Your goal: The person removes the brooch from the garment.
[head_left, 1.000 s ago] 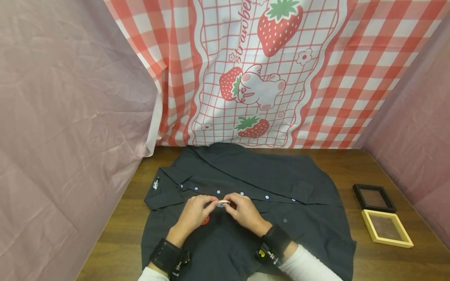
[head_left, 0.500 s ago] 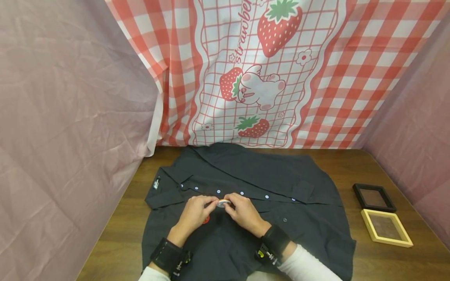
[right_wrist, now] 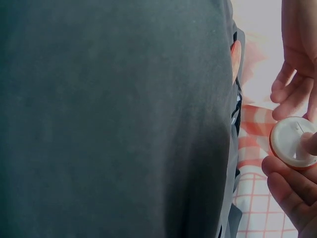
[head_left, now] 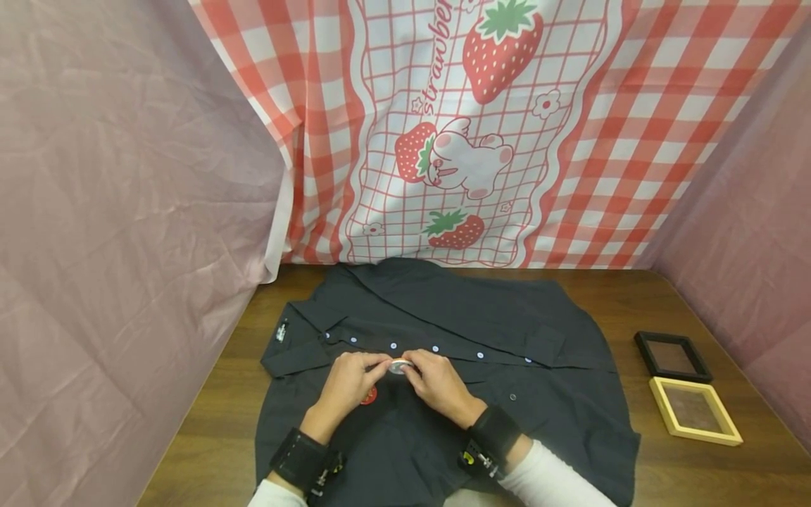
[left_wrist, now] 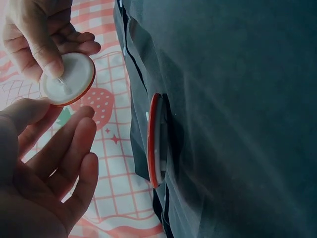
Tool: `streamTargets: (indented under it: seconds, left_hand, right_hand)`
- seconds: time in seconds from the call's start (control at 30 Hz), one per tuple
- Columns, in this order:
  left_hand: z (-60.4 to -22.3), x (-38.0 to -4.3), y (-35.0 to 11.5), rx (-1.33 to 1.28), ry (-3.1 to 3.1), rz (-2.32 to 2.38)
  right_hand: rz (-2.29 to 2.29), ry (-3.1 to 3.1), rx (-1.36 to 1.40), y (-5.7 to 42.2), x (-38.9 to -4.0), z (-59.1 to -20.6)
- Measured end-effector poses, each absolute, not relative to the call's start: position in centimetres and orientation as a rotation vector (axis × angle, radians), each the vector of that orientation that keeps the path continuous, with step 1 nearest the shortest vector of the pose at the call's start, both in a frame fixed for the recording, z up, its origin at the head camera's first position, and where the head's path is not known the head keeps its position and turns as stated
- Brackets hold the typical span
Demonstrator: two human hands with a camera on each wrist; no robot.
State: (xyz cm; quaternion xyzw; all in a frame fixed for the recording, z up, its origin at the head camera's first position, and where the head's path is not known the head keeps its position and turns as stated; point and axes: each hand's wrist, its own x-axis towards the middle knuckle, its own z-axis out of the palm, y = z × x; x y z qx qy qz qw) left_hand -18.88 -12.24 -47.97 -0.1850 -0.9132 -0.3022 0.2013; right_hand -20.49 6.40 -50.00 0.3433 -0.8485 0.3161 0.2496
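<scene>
A round pin badge [left_wrist: 74, 77] is held above the dark shirt [head_left: 443, 303], its white back and metal pin showing in the left wrist view, its rim red-orange. My left hand [head_left: 348, 384] pinches the badge's edge between thumb and index finger, other fingers loosely bent. From the other side my right hand [head_left: 440, 384] grips it, thumb pressed on the back beside the pin, as the right wrist view also shows. A second, red badge [left_wrist: 154, 141] sits on the shirt front near my left hand. Its face is largely out of sight in the wrist views.
The shirt lies spread on the wooden table [head_left: 215, 394], collar to the left, with several pale buttons along its placket. At the right are a black frame [head_left: 646, 352] and a light wooden frame [head_left: 668, 412]. A red checked strawberry cloth [head_left: 481, 155] hangs behind; pink curtains flank the table.
Both hands stay in nearly the same place and keep hold of the badge. It tilts slightly, so a little more of its pale back shows.
</scene>
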Motion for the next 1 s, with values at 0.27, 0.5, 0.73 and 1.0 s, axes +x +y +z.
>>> streamTargets:
  seconds: [0.27,0.5,0.73,1.0]
  left_hand:
    - [-48.03,-18.8,-12.26,-0.538,-2.566,-0.803]
    - [-47.84,-18.82,-12.13,-0.551,-2.573,-0.773]
    - [-47.74,-18.86,-12.02,-0.546,-2.586,-0.729]
    - [-47.6,-19.04,-12.08,-0.538,-2.591,-0.753]
  right_hand:
    - [0.835,-2.342,0.932,6.43,-20.44,-50.04]
    - [0.807,-2.375,0.908,6.36,-20.41,-50.0]
    - [0.811,-2.372,0.885,6.32,-20.45,-50.11]
    - [0.94,-2.363,0.946,6.59,-20.74,-49.99]
